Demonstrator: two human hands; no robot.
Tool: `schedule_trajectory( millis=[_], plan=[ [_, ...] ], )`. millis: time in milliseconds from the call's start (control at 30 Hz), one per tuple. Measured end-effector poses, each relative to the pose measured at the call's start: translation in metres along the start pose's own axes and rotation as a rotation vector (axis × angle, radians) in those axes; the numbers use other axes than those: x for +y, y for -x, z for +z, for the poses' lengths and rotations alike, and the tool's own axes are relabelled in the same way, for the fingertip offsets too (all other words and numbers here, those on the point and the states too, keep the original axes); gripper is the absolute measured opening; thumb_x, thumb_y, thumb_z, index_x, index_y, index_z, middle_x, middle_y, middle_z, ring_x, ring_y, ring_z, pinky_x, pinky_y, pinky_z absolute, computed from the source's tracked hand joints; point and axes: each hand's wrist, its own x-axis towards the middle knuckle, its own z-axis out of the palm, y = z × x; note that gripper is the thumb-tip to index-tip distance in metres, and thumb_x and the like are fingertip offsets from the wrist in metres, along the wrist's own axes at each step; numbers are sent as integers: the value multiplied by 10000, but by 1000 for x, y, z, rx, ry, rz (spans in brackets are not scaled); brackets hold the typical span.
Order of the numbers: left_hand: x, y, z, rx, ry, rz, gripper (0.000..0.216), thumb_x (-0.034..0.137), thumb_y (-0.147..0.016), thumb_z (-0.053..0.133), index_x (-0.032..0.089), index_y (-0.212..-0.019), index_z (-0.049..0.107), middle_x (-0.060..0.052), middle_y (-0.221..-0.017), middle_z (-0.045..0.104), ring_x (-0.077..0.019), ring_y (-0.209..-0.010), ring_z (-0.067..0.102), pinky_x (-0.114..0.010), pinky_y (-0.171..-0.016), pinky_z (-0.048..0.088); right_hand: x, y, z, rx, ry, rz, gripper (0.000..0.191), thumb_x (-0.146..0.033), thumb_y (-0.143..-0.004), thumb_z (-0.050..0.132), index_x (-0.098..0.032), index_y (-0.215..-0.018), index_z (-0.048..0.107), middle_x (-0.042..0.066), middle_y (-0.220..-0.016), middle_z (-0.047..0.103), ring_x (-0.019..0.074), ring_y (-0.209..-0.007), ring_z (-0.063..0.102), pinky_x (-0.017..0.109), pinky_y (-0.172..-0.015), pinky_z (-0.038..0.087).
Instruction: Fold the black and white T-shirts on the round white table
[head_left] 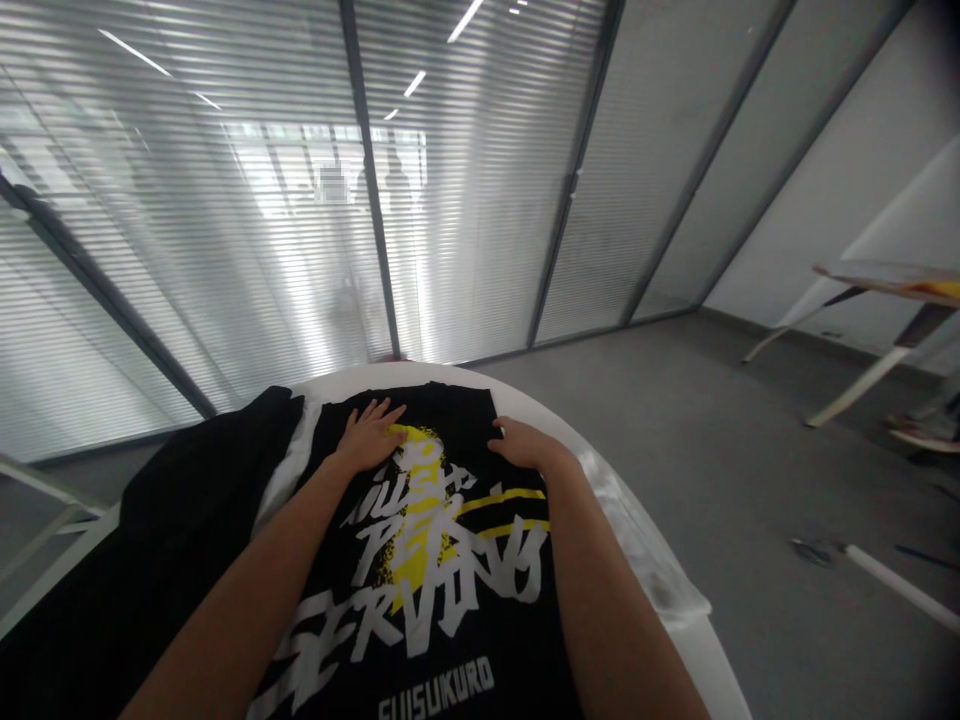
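A black T-shirt [517, 620] with large white and yellow lettering lies spread on a round white table [720, 660]. My left hand [369, 438] rests flat on the shirt's far left part, fingers spread, beside the top of the yellow print. At the shirt's far right edge, my right hand [521, 443] has its thumb and fingers closed on the cloth. The near end of the shirt runs out of view between my forearms.
Black cloth [202, 490] lies to the left on the table. A clear plastic bag [637, 540] is along the right rim. Beyond stands a glass partition with blinds [465, 200]. Another table [862, 275] is at right; scissors [811, 552] and a white tube [900, 588] lie on the floor.
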Motion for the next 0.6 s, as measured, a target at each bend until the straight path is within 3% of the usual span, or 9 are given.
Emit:
schedule_trajectory(
  millis=[100, 333, 467, 600],
  plan=[
    [1, 2, 1, 31, 2, -15, 607, 562, -921, 375, 348, -1489, 357, -40, -1593, 264, -296, -1472, 184, -575, -1150, 136, -1, -6, 4, 58, 5, 61, 472, -298, -929, 475, -65, -1338, 509, 215, -1305, 597, 287, -1206, 573, 353, -964, 442],
    [5, 4, 5, 76, 9, -28, 581, 521, -927, 386, 344, -1480, 375, -44, -1584, 289, -288, -1468, 196, -581, -1153, 130, -9, -11, 8, 104, -6, 103, 384, -335, -860, 568, -76, -1123, 673, 207, -1163, 678, 303, -1084, 641, 333, -875, 480],
    [7, 6, 1, 106, 11, -36, 580, 507, -925, 392, 325, -1476, 393, -61, -1574, 311, -313, -1455, 230, -612, -1139, 146, -16, -10, 6, 146, -35, 34, 445, -236, -847, 562, -93, -1265, 611, 171, -1315, 606, 264, -1212, 572, 301, -978, 436],
    [15, 7, -5, 229, 23, -26, 537, 442, -956, 336, 291, -1465, 416, -59, -1549, 362, -287, -1425, 304, -577, -1150, 177, -21, -6, 4, 151, -105, -59, 563, -126, -829, 531, -128, -1391, 506, 112, -1427, 520, 210, -1290, 508, 294, -1058, 388]
  ],
)
